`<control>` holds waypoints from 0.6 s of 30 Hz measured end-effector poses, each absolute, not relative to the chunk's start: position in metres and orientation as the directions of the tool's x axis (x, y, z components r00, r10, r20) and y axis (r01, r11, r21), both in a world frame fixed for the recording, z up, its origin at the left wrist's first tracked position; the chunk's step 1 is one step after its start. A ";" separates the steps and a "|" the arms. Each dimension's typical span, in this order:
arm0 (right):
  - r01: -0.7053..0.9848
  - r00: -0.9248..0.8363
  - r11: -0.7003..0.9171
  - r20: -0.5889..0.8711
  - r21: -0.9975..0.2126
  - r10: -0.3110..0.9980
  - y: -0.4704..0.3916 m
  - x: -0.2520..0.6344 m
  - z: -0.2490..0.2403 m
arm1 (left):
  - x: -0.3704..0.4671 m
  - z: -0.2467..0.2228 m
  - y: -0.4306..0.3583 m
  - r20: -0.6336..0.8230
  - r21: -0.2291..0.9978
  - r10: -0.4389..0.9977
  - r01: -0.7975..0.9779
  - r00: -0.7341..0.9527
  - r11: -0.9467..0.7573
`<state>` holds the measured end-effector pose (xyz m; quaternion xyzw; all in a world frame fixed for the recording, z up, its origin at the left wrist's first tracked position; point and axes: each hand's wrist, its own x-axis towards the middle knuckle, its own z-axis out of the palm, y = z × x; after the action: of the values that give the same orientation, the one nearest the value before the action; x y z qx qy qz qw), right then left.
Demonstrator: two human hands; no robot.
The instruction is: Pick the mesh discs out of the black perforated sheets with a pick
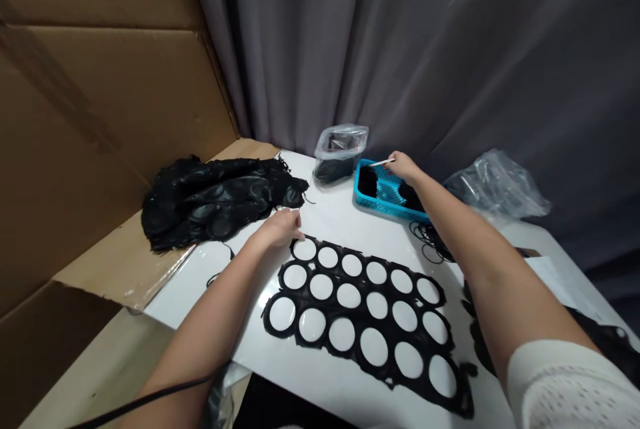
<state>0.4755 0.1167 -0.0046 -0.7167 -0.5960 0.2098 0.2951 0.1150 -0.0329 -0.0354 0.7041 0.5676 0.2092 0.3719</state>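
Observation:
A black rubber-like sheet (pixel 357 314) with rows of round holes lies flat on the white table. By its far left corner is my left hand (pixel 281 227), fingers curled together; what they pinch, if anything, is too small to make out. My right hand (pixel 404 166) reaches over a blue plastic basket (pixel 390 207), closed on a thin white stick (pixel 383 162) that points left across the rim. Inside the basket are black pieces (pixel 368 183), partly hidden by the right forearm.
A heap of black rubber-like sheets (pixel 215 199) lies at left on cardboard (pixel 115 262). Behind stands a clear bag (pixel 340 155) with dark contents. Black rings (pixel 431 242) lie beside the basket; a crumpled plastic bag (pixel 500 185) rests at right. A grey curtain (pixel 400 49) closes the back.

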 end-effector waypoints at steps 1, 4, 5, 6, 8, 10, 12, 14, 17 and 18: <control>0.701 0.219 -0.124 0.048 -0.702 0.975 0.111 0.475 -0.003 | 0.115 -0.037 -0.034 -0.141 0.713 0.946 0.693 0.290 -0.106; 0.612 0.246 -0.127 0.035 -0.781 0.969 0.095 0.468 0.005 | 0.119 -0.037 -0.038 -0.175 0.584 0.913 0.785 0.369 -0.206; 0.580 0.247 -0.120 0.034 -0.806 0.968 0.088 0.465 0.009 | 0.121 -0.037 -0.040 -0.188 0.546 0.900 0.803 0.394 -0.238; 0.547 0.244 -0.108 0.036 -0.830 0.969 0.081 0.461 0.014 | 0.123 -0.037 -0.040 -0.202 0.508 0.888 0.819 0.414 -0.266; 0.486 0.237 -0.077 0.046 -0.870 0.970 0.063 0.454 0.023 | 0.126 -0.035 -0.041 -0.224 0.434 0.874 0.848 0.430 -0.306; 0.401 0.227 -0.039 0.058 -0.915 0.972 0.037 0.449 0.030 | 0.128 -0.033 -0.041 -0.231 0.365 0.876 0.872 0.423 -0.325; 0.266 0.174 0.000 0.048 -0.964 0.983 0.004 0.445 0.031 | 0.130 -0.029 -0.043 -0.219 0.309 0.885 0.890 0.410 -0.336; 0.141 0.070 0.027 0.037 -0.990 0.997 -0.033 0.441 0.025 | 0.136 -0.023 -0.051 -0.176 0.263 0.899 0.899 0.402 -0.350; 0.168 -0.053 0.063 0.055 -0.984 0.997 -0.088 0.428 0.005 | 0.152 -0.018 -0.083 -0.059 0.226 0.902 0.886 0.428 -0.406; 0.221 -0.069 0.072 0.058 -0.973 0.996 -0.104 0.422 -0.004 | 0.158 -0.018 -0.098 -0.027 0.226 0.888 0.869 0.458 -0.441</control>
<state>0.4221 -0.1040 -0.0037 -0.5205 -0.5843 0.4395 0.4410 0.1579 -0.0985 -0.0182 0.8475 0.5182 0.0477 0.1041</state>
